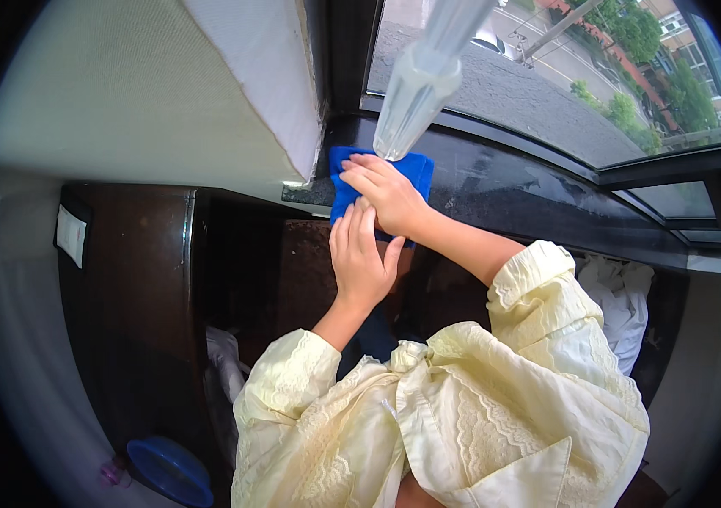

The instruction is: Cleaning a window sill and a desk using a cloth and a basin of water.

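Note:
A folded blue cloth (416,168) lies on the black windowsill (494,171), in the corner where it meets the wall. My right hand (389,193) presses down on the cloth, fingers pointing toward the wall. Just nearer to me, my left hand (360,254) reaches up with its thumb apart. Its fingertips meet the cloth's near left part and the underside of my right hand, and they grip nothing that I can see. The cloth's near edge hangs over the front of the sill.
A translucent ribbed plastic piece (417,95) hangs close above the cloth. Beyond the sill is a window (494,89) with a street outside. A dark wooden cabinet (132,286) stands at left, a blue basin (170,470) below it. White fabric (621,298) lies at right.

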Available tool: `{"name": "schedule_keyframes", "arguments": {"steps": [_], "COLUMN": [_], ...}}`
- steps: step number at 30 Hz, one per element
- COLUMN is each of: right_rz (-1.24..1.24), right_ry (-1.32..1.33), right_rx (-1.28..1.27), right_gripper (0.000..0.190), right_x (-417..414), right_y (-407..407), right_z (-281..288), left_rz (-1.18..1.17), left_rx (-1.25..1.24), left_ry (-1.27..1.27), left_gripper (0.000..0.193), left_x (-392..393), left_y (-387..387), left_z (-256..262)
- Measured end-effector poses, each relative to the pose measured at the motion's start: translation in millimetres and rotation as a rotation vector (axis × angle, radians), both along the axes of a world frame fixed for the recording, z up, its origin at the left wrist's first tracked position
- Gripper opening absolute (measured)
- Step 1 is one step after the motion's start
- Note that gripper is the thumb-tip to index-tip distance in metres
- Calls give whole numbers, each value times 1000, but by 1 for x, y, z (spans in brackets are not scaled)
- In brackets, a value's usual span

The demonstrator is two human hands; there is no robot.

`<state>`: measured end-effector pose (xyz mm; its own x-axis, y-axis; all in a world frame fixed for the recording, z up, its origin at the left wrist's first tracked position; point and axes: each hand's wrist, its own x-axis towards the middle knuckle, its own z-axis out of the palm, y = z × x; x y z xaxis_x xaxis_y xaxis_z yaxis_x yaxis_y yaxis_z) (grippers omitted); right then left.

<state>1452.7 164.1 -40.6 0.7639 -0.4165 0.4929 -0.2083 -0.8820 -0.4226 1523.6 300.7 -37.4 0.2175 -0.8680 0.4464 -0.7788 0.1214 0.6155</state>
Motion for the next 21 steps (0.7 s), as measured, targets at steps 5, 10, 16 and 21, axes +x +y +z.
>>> {"name": "schedule_keyframes", "arguments": {"steps": [5, 10, 16, 21], "right_rz": [-56, 20, -75, -7], "right_ry": [9, -21, -45, -114], "right_rx": [29, 49, -12, -8], "right_gripper": [37, 39, 34, 34], "right_x": [13, 6, 30, 4], "right_y": [-21, 4, -17, 16], "right_z": [12, 1, 15, 0], "left_rz": [68, 63, 183, 64], "left_rx": [-19, -43, -24, -28], "left_ry": [-43, 14, -20, 109], "left_gripper": [65, 59, 59, 59], "left_x": [-3, -5, -2, -13], "left_y": [-21, 2, -22, 12], "left_z": [5, -6, 1, -10]}}
